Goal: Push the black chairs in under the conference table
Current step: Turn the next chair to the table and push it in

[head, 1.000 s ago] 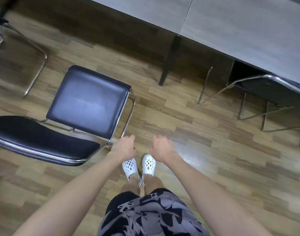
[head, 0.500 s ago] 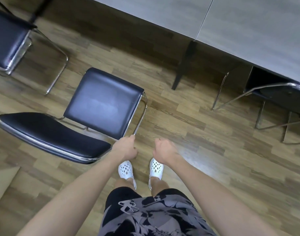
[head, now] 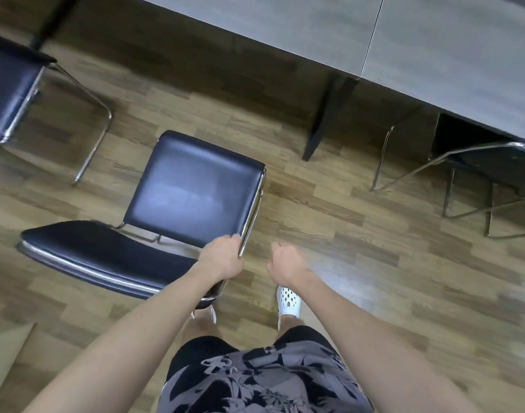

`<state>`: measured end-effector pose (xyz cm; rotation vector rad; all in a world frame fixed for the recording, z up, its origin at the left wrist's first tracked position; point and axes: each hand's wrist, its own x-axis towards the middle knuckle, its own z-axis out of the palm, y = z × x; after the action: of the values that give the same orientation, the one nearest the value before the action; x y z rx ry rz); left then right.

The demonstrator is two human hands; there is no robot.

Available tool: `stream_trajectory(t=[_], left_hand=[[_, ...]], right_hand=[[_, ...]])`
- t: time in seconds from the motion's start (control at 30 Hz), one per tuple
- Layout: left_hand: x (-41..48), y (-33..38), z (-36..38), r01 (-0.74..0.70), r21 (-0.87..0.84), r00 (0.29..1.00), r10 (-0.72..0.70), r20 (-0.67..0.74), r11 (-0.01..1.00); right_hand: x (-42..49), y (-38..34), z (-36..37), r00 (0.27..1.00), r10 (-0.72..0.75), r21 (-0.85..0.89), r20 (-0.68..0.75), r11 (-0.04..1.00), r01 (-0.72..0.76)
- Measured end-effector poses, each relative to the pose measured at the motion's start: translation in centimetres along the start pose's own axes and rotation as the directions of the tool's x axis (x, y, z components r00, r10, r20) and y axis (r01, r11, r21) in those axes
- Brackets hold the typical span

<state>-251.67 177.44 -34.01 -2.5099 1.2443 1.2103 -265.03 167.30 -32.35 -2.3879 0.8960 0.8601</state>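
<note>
Head view: left hand [head: 221, 260] grips black chair [head: 192, 189].

I see the conference table [head: 285, 28] running across the far side, toward the upper right. Its table leg [head: 327, 114] stands on the floor [head: 359, 263] below the seam between two tabletop sections. Right of that leg, the right chair [head: 479, 162] sits partly under the table's edge. The nearest chair [head: 195, 192] stands out on the floor in front of the table, left of the leg, with its backrest [head: 100, 257] toward me and leftward. The left hand [head: 221, 260] is at the seat's near right corner, apparently on the frame. The right hand [head: 286, 265] is just beside it, apart from the chair. The left chair [head: 8, 90] stands farther left, at the edge of my view.
</note>
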Motion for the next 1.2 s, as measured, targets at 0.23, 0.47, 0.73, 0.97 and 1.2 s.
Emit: stream_trajectory(t=[0.23, 0.47, 0.73, 0.97, 1.2], left_hand=[[-2.1, -8.7, -2.0, -0.053, 0.028, 0.999, 0.053, -0.002, 0.998], [-3.2, -13.8, -2.7, -0.122, 0.057, 0.992, 0.121, 0.022, 0.991], [-4.1, -15.0, -3.1, -0.123, 0.079, 0.992, 0.122, 0.012, 0.989], [-4.5, -16.4, -2.9, -0.038, 0.012, 0.997, 0.038, -0.067, 0.999], [-5.1, -20.1, -3.1, 0.061, -0.059, 0.992, -0.067, -0.106, 0.996]], right_hand=[[1.2, -10.3, 1.6, 1.000, 0.024, 0.077, 0.000, 0.997, -0.024], [0.9, -15.6, 3.1, 0.996, 0.084, 0.136, -0.027, 0.988, -0.079], [0.2, -17.0, 4.6, 0.998, 0.065, 0.197, 0.021, 0.978, -0.068], [0.6, -18.0, 5.2, 0.998, -0.023, 0.145, -0.063, 0.989, 0.032], [1.2, -19.2, 5.5, 0.999, -0.015, 0.099, -0.044, 0.995, 0.019]])
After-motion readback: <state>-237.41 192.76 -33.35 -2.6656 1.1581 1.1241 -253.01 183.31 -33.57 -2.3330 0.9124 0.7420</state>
